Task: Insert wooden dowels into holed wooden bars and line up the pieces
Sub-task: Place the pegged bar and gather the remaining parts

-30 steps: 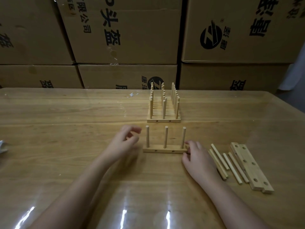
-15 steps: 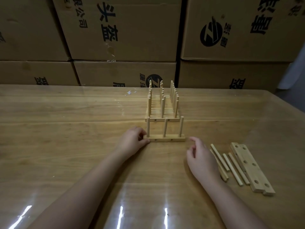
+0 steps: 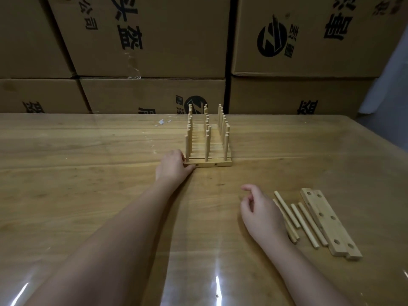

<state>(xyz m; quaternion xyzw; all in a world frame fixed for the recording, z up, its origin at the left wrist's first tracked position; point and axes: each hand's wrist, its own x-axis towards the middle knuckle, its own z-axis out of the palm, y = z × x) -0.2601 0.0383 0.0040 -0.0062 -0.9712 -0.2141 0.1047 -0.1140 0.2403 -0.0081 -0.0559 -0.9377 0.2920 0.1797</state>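
I see a wall of stacked brown cardboard boxes [image 3: 154, 36] with black printing behind a wide, glossy wooden table [image 3: 88, 173]. Near the far middle of the table stands a row of pale wooden bars with upright dowels [image 3: 207, 138], packed one behind another. The nearest holed wooden bar [image 3: 212, 165], carrying three upright dowels, sits flush against the front of that row. My left hand [image 3: 173, 167] rests at this bar's left end, fingers curled against it and the thumb touching its front edge; I cannot tell whether it truly grips or only presses. To the right, lying flat, are two spare light wooden bars with round holes [image 3: 329, 224], side by side and angled. Just beside them lie several loose wooden dowels [image 3: 295, 219], roughly parallel. My right hand [image 3: 260, 213] rests on the table, loosely curled and holding nothing, its outer edge touching the nearest dowels.
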